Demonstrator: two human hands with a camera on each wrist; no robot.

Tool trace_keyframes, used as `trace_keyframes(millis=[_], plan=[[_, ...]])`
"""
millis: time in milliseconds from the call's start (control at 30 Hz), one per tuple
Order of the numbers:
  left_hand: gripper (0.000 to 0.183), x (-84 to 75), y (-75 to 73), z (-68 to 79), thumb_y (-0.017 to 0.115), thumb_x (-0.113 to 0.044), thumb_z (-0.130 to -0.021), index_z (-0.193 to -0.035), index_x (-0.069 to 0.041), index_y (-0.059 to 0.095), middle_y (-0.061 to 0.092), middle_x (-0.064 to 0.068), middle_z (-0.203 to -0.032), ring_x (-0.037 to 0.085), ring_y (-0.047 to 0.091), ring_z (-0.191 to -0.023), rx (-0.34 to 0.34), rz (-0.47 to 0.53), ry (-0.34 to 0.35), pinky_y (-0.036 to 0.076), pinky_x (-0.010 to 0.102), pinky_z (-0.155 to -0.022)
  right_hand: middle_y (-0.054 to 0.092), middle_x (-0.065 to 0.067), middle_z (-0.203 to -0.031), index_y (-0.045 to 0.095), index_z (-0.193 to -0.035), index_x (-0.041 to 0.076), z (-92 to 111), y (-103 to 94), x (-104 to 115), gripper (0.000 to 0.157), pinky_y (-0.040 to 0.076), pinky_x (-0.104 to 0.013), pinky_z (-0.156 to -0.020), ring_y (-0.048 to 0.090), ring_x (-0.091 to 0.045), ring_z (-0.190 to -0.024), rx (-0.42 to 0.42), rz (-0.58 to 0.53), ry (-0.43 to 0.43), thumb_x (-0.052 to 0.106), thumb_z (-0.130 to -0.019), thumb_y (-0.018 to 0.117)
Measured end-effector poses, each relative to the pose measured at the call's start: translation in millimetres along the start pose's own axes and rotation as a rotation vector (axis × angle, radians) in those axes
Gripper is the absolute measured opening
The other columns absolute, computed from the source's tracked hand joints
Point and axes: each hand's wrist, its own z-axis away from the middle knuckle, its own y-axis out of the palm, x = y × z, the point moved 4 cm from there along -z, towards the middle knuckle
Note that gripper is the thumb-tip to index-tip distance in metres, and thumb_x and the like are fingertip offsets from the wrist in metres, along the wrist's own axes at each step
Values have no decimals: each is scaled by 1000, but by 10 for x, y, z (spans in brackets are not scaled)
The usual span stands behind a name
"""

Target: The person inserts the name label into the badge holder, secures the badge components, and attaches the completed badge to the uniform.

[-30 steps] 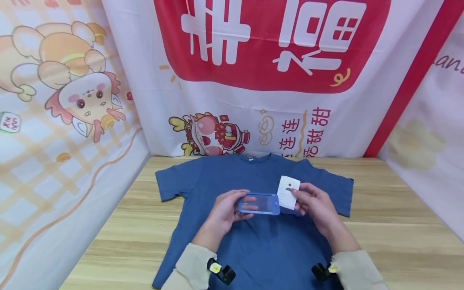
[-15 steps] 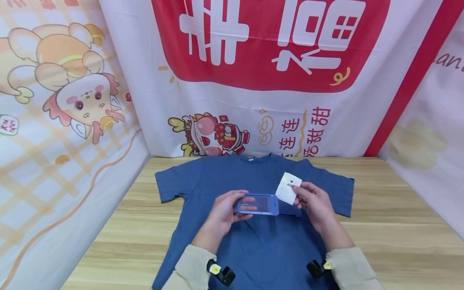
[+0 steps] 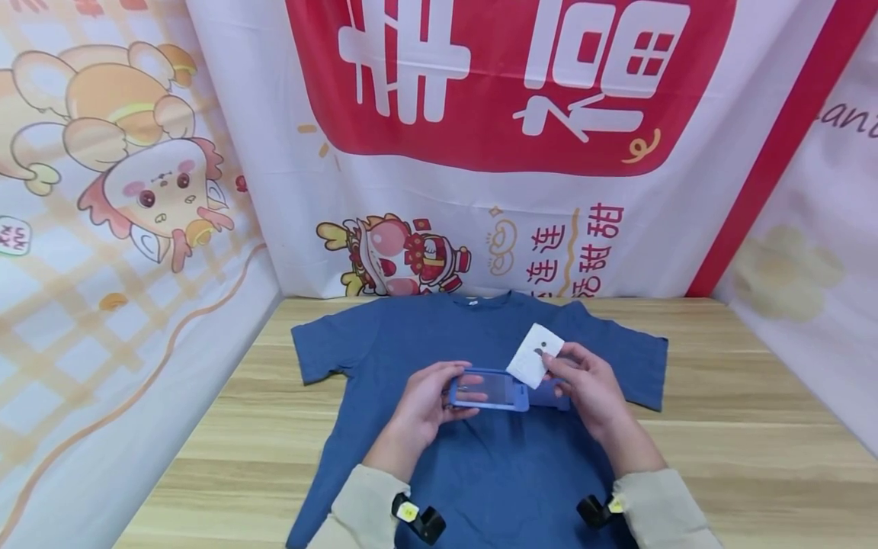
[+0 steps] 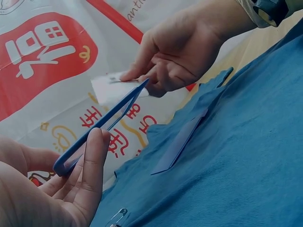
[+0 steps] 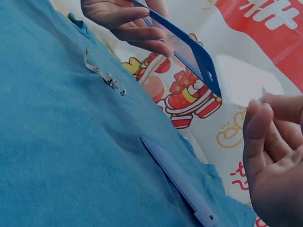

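Note:
My left hand (image 3: 427,395) grips one end of a blue card holder (image 3: 519,398) with a clear window, its fingers showing through the window. My right hand (image 3: 593,387) pinches a white card (image 3: 527,364) with dark printed marks. The card is tilted, and its lower corner overlaps the holder's right end in the head view. A flat blue plastic piece (image 5: 177,182), like the holder's back cover, lies on a blue T-shirt (image 3: 439,328) below the hands. A small metal clip with a pin (image 5: 102,74) also rests on the shirt.
The T-shirt is spread over a wooden table (image 3: 233,427), neck toward the back. Behind stands a white cloth backdrop (image 3: 288,191) with a red panel and cartoon prints. Another printed cloth (image 3: 62,305) hangs along the left side.
My right hand has brought the white card leftward and tilted it more, so that it now overlaps the holder's end. The left hand and holder have barely moved.

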Motion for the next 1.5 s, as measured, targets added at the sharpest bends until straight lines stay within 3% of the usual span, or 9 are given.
trace_keyframes(millis=[167,433,533,700,833,1000,1233,1333,1500], plan=[[40,9,10,-1,55,-28,-114,-143,-3,63,78,18,-128,27,82,-100,11,8,-11,68,40,-84,75,10,-102,75,-112,22,43,59,8,7,57,-27,-87,68,-15,-100,94,10,-91,22,-105,72],[41,20,31,11,56,-28,-114,-145,-2,62,79,17,-127,24,82,-98,22,14,-20,68,39,-82,79,8,-110,78,-112,19,61,100,25,17,58,-28,-96,72,-13,-106,253,-57,-222,10,-107,66],[41,31,48,5,56,-28,-113,-145,-3,62,79,17,-127,23,82,-97,41,15,-27,68,39,-82,79,9,-120,79,-118,19,58,111,6,19,49,-32,-109,68,-12,-119,293,-19,-219,12,-107,64],[42,38,79,-2,58,-27,-112,-146,-3,62,79,15,-126,21,82,-97,67,21,-28,68,39,-83,69,2,-145,79,-119,11,42,132,-37,20,22,-59,-124,43,-26,-150,341,67,-210,16,-106,65],[42,48,92,-15,63,-25,-110,-146,-3,63,78,16,-129,19,80,-93,66,26,-31,68,37,-82,57,-13,-158,78,-112,3,28,133,-72,19,22,-62,-122,30,-40,-156,340,105,-213,14,-105,64],[47,50,103,-24,74,-19,-103,-145,-3,64,76,17,-130,18,78,-90,52,24,-43,68,35,-81,51,-18,-162,75,-117,-3,9,166,-101,25,26,-57,-121,30,-44,-157,319,153,-176,16,-106,64],[51,38,113,7,79,-10,-97,-145,-4,64,71,17,-134,21,74,-93,56,15,-43,68,35,-80,55,-15,-160,74,-127,-2,4,225,-108,29,25,-58,-125,36,-39,-156,283,178,-109,15,-108,60],[51,43,107,18,78,-9,-97,-146,-3,63,69,18,-137,22,72,-96,45,7,-39,68,36,-81,57,-12,-158,71,-135,3,6,210,-107,33,32,-53,-124,45,-34,-148,228,181,-84,18,-111,54],[51,50,93,3,78,-9,-97,-146,-4,64,68,20,-140,22,73,-97,10,3,-34,68,36,-81,59,-12,-154,66,-144,6,3,177,-109,47,47,-41,-116,53,-27,-136,157,187,-49,40,-115,48]])
